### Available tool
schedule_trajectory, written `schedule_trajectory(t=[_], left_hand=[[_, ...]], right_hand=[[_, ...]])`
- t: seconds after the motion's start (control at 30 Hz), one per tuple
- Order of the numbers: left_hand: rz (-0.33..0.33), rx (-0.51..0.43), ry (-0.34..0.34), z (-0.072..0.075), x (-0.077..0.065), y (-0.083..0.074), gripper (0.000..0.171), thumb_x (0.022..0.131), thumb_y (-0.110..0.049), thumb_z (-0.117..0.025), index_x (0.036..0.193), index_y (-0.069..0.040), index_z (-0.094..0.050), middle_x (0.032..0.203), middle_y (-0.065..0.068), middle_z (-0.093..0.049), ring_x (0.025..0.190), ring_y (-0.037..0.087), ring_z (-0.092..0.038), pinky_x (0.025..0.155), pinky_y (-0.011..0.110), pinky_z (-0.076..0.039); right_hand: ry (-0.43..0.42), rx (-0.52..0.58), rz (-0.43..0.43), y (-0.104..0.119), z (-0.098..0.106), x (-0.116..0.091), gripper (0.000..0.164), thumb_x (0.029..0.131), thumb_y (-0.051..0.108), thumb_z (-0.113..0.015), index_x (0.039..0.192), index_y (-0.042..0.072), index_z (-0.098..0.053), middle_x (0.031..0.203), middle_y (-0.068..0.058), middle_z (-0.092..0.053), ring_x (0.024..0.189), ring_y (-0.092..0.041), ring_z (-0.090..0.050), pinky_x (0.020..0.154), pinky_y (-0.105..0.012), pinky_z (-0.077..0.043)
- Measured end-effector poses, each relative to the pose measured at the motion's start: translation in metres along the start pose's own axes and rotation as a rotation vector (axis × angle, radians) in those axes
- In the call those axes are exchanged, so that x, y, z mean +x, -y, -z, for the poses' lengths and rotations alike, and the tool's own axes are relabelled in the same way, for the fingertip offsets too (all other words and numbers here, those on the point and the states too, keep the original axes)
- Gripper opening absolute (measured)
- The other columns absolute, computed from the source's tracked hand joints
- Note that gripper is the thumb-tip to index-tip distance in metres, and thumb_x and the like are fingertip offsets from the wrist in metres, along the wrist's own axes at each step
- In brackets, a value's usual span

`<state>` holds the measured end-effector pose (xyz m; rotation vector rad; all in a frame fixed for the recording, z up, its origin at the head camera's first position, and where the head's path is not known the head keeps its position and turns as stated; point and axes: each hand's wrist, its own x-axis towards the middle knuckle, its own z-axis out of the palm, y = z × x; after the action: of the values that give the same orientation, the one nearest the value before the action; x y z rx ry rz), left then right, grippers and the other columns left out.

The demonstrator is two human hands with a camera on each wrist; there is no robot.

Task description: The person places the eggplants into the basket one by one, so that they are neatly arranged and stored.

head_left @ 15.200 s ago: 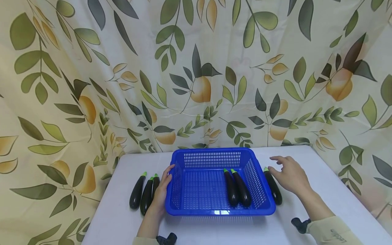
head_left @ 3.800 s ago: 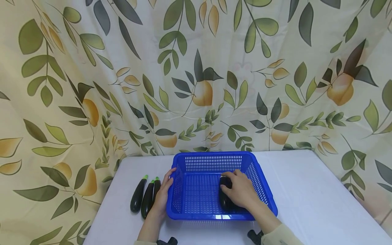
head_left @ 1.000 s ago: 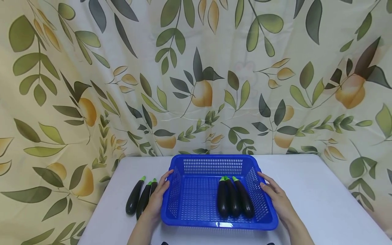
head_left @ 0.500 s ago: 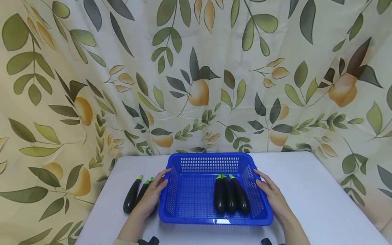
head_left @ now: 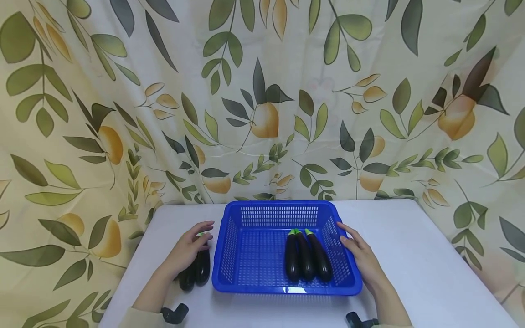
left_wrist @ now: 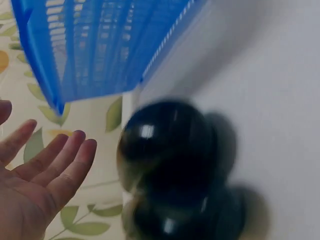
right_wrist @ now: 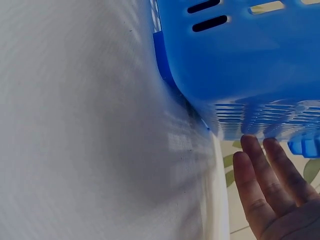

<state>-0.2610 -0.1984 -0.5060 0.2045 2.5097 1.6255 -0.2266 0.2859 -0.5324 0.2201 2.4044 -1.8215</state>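
Note:
A blue plastic basket (head_left: 248,287) with slotted walls stands on the table. Three dark eggplants (head_left: 306,257) with green stem ends lie side by side in its right half. Fingers spread, my left hand (head_left: 185,250) hovers over the eggplants (head_left: 203,269) left of the basket and partly hides them; whether it touches one cannot be told. Their rounded ends (left_wrist: 165,145) loom blurred in the left wrist view, beside the hand. My right hand (head_left: 364,259) touches the basket's right side; the right wrist view shows its extended fingers (right_wrist: 262,182) at the outer wall.
White cloth covers the table (head_left: 414,255). A curtain (head_left: 303,91) printed with leaves and fruit hangs behind its far edge. Black wrist-worn devices (head_left: 175,314) sit near both sleeves.
Over the span, the eggplant right of the basket has gone into it, beside the other two. Since half a second ago, my left hand has left the basket's side and moved left over the eggplants.

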Motion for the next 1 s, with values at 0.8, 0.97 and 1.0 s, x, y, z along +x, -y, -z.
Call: schedule_trajectory(t=[0.8, 0.97, 1.0], left_hand=[[-0.110, 0.572, -0.136, 0.063, -0.013, 0.030, 0.040, 0.098, -0.013, -0.067, 0.138, -0.006, -0.062, 0.131, 0.024, -0.064, 0.114, 0.043, -0.065, 0.094, 0.059, -0.055], [-0.051, 0.626, -0.090, 0.062, -0.014, 0.039, 0.040, 0.097, -0.013, -0.067, 0.136, -0.005, -0.063, 0.125, 0.027, -0.063, 0.109, 0.043, -0.067, 0.090, 0.059, -0.056], [-0.038, 0.636, -0.083, 0.062, -0.014, 0.041, 0.039, 0.097, -0.014, -0.068, 0.135, -0.006, -0.064, 0.124, 0.027, -0.063, 0.107, 0.042, -0.067, 0.089, 0.058, -0.056]], right_hand=[[0.008, 0.044, 0.013, 0.001, 0.001, 0.003, 0.058, 0.108, 0.053, -0.044, 0.162, 0.036, -0.032, 0.166, -0.021, -0.034, 0.147, -0.052, -0.041, 0.109, -0.065, -0.046], [0.001, 0.041, -0.005, 0.000, 0.001, 0.002, 0.060, 0.106, 0.057, -0.045, 0.161, 0.037, -0.032, 0.167, -0.020, -0.033, 0.147, -0.053, -0.040, 0.109, -0.067, -0.046], [-0.001, 0.042, -0.008, 0.000, 0.001, 0.002, 0.060, 0.106, 0.057, -0.045, 0.161, 0.037, -0.033, 0.167, -0.020, -0.033, 0.147, -0.053, -0.040, 0.108, -0.067, -0.046]])
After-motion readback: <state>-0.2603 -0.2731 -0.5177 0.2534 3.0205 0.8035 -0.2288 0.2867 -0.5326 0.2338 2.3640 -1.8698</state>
